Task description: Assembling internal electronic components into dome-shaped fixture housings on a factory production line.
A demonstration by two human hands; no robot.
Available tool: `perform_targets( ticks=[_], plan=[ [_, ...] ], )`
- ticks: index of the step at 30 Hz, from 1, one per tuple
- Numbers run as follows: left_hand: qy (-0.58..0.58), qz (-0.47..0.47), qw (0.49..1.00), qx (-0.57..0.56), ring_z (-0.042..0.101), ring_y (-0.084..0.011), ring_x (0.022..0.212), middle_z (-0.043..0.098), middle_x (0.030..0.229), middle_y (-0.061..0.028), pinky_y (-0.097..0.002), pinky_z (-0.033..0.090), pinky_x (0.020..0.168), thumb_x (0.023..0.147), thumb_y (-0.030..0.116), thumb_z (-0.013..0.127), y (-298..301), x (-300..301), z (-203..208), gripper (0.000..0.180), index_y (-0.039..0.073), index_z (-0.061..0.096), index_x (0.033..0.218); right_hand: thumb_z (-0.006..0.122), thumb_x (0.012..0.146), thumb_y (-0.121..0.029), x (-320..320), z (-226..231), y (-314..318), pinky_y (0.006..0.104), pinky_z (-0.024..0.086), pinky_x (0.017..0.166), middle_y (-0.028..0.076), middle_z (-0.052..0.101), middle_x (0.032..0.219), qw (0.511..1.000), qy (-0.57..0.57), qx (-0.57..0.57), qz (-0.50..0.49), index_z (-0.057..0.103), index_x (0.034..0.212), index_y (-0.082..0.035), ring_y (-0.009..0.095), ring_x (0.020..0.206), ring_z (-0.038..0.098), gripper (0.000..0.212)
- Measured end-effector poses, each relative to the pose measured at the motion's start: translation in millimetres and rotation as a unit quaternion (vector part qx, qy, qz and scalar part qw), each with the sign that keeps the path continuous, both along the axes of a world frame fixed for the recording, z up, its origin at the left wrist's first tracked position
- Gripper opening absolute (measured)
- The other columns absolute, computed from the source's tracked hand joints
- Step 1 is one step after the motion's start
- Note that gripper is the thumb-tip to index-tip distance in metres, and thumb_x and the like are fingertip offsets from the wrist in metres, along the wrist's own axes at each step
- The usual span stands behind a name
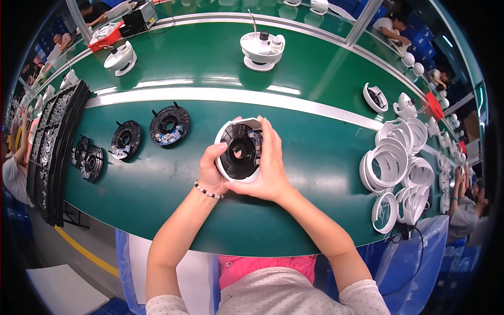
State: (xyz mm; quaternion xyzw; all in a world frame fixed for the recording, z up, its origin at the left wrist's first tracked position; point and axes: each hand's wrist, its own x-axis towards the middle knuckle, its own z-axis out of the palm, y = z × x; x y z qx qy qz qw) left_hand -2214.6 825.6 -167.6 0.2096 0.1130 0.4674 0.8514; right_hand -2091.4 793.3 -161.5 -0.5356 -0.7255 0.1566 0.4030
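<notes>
Both of my hands hold one round part over the green table [157,189]: a white plastic ring housing [224,137] with a black disc insert [240,149] seated inside it. My left hand [211,170] grips its left rim, thumb on the edge. My right hand [270,165] cups the right side, fingers lying along the rim near a small blue circuit piece. A bead bracelet [208,191] circles my left wrist.
Several loose black discs [169,125] lie to the left, beside a black tray stack [55,147]. White ring housings [391,163] pile at the right. Across a pale strip stand a white assembled unit [261,50] and another [121,59]. Other people work around the edges.
</notes>
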Motion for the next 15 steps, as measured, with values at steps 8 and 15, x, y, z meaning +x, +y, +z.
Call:
perform_targets(
  ticks=[8,15],
  plan=[
    [0.015,0.095,0.994,-0.042,0.048,-0.0252,0.104,0.048,0.114,-0.0146,-0.0367,0.038,0.091,0.071,0.033,0.049,3,-2,-6,0.058,0.002,0.039,0.119,0.075,0.050,-0.041,-6,-18,8,0.0441,0.024,0.098,0.020,0.028,0.129,0.997,0.022,0.068,0.021,0.019,0.130,0.001,0.037,0.120,0.025,0.106],
    [-0.011,0.064,0.984,-0.165,0.053,-0.0259,0.093,0.055,0.101,-0.0138,-0.0390,0.042,0.085,0.078,0.045,0.042,22,-18,-4,0.050,0.003,0.051,0.103,0.066,0.060,-0.005,9,-1,30,0.0471,0.027,0.096,0.003,0.056,0.106,0.969,-0.071,0.086,0.220,0.055,0.105,-0.011,0.021,0.102,0.050,0.047]
  ],
)
